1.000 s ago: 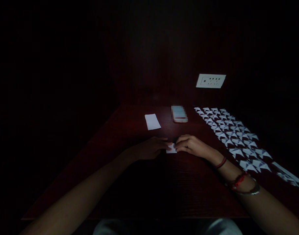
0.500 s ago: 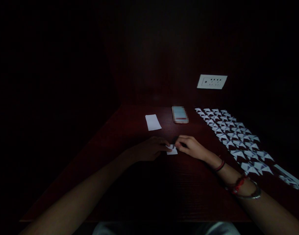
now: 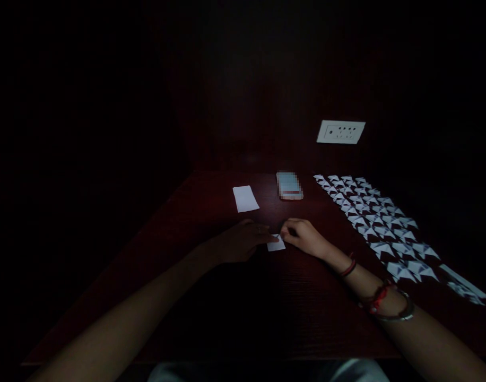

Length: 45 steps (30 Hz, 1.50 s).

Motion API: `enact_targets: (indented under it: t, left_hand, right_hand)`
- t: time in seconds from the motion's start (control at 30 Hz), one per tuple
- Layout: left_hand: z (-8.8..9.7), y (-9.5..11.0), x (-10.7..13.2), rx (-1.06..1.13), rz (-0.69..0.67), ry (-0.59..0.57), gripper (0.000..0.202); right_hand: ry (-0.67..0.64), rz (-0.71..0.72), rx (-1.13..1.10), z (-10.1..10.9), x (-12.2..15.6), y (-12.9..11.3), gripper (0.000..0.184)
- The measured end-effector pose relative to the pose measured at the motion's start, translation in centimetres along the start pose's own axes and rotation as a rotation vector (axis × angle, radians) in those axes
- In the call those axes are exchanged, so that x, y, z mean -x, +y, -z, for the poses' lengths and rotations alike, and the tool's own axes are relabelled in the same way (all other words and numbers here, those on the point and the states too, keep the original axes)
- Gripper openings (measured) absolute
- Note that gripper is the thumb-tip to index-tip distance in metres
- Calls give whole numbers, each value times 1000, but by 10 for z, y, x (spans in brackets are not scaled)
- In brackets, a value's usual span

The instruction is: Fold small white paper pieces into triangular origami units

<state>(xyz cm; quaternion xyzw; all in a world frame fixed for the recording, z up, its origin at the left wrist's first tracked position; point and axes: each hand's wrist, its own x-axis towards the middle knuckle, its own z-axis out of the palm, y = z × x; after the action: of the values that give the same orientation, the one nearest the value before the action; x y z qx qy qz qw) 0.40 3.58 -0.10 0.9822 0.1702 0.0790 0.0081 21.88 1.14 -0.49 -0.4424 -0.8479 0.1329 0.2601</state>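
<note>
A: What do the two hands do at this moment?

B: Both hands meet at a small white folded piece of paper (image 3: pixel 276 244), which lies flat on the dark red-brown wooden table (image 3: pixel 298 307), in the middle of it and a little toward the far side. The left hand (image 3: pixel 239 242) lies on the table with its fingers stretched to the right, and the fingertips press on the left edge of the paper. The right hand (image 3: pixel 304 237) is curled, the fingers bent in, and it pinches or presses the right edge of the same paper. The light is very weak, so I cannot tell if the right fingers go under the paper or only sit on top of it.

A: What is around them?

B: Behind the hands, a flat white rectangular sheet of paper (image 3: pixel 245 198) lies alone on the table. Just beside it, to the right, is a small blurred card-like packet with a red border (image 3: pixel 289 185). On the right part of the table are many small white folded paper pieces in neat rows (image 3: pixel 372 217); they run from the far side toward the near edge, well apart from the hands. On the dark wall behind is a white rectangular socket plate (image 3: pixel 340 131).

A: Anything on the arms?

B: The right wrist has a red thread band (image 3: pixel 348 268), and further up another red band and a thin metal bangle (image 3: pixel 394 316).
</note>
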Motion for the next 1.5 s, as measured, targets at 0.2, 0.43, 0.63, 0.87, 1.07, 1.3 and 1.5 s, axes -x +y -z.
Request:
enact_targets:
  t: [0.2, 0.43, 0.63, 0.87, 1.07, 1.3, 1.5]
  left_hand:
    - [3, 2, -2, 5, -12, 0, 60]
    - [3, 4, -3, 7, -11, -12, 58]
    - [1, 3, -3, -15, -14, -13, 59]
    - [3, 4, -7, -15, -23, -35, 57]
    - [0, 0, -5, -21, -17, -24, 60]
    - [3, -6, -2, 16, -29, -18, 65]
    - [5, -10, -3, 62, -50, -4, 64]
  right_hand:
    - [3, -39, -7, -1, -2, 0, 8]
    - [-54, -120, -103, 2, -2, 2, 11]
    - [-64, -164, -35, -1, -3, 3, 10]
    - [-39, -205, -17, -3, -4, 1, 11]
    - [22, 14, 56, 5, 4, -1, 12]
    - [-164, 249, 185, 18, 11, -10, 25]
    - [-197, 236, 218, 18, 10, -14, 28]
